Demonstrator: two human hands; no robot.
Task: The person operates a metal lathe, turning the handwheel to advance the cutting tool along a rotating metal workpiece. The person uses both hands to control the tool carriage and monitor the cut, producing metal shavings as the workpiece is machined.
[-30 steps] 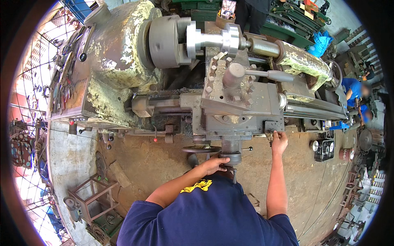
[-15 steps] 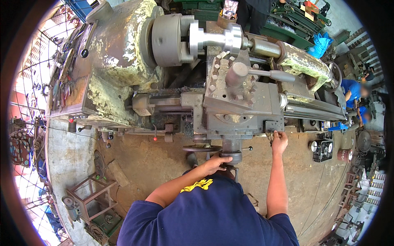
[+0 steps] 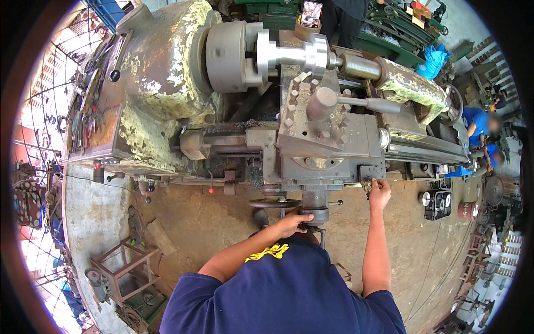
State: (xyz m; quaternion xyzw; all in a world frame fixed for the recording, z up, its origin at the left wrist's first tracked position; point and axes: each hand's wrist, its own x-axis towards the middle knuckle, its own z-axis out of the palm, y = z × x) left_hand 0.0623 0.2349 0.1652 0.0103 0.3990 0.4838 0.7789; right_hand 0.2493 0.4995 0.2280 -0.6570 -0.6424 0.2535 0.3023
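A large metal lathe fills the upper part of the view. Its chuck (image 3: 227,57) grips a shiny stepped metal workpiece (image 3: 290,54), whose right end meets the tailstock centre (image 3: 334,60). My left hand (image 3: 293,224) is closed around the round collar (image 3: 315,216) at the front of the cross slide, just above a small crank handle (image 3: 322,238). At the right front corner of the carriage, my right hand (image 3: 380,192) pinches something beneath a small dark plate (image 3: 371,172); its fingers hide what. The tool post (image 3: 314,125), with its long lever (image 3: 378,104), stands before the workpiece.
A carriage handwheel (image 3: 273,202) sits left of my left hand. Lever handles (image 3: 211,189) stick out along the lathe's front. Hand tools lie on the headstock (image 3: 92,106). A metal frame (image 3: 125,266) stands at lower left, a black crate (image 3: 438,205) at right. Another person (image 3: 342,19) stands behind the lathe.
Both hands keep their places on the lathe. A dark spot on the chuck's side no longer shows. The crank handle by my left hand sits very slightly lower and further right.
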